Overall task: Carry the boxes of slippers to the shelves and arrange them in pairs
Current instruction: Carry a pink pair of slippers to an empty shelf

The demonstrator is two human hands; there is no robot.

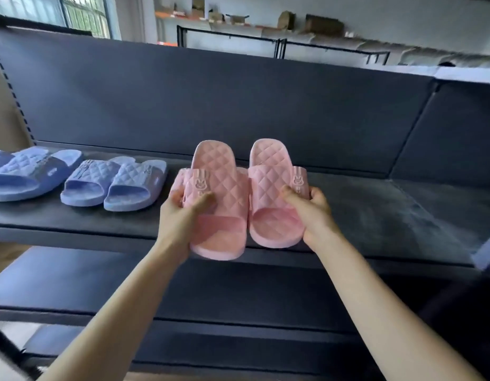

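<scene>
Shelf (375,215) below, we grip one pink slipper (219,193) in our left hand (177,215), its mate (274,188) in our right hand (315,213), seemingly touching.

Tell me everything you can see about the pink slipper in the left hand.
This pink slipper is a moulded slide, seemingly foam or rubber, with a diamond-quilted footbed and wide quilted strap bearing a striped band with a rabbit face. Its heel points at the back panel, its toe juts past the front edge of the shelf. The left hand grips its outer side, thumb on the strap. Its inner edge meets the other pink slipper. Whether it rests on the shelf is unclear.
</scene>
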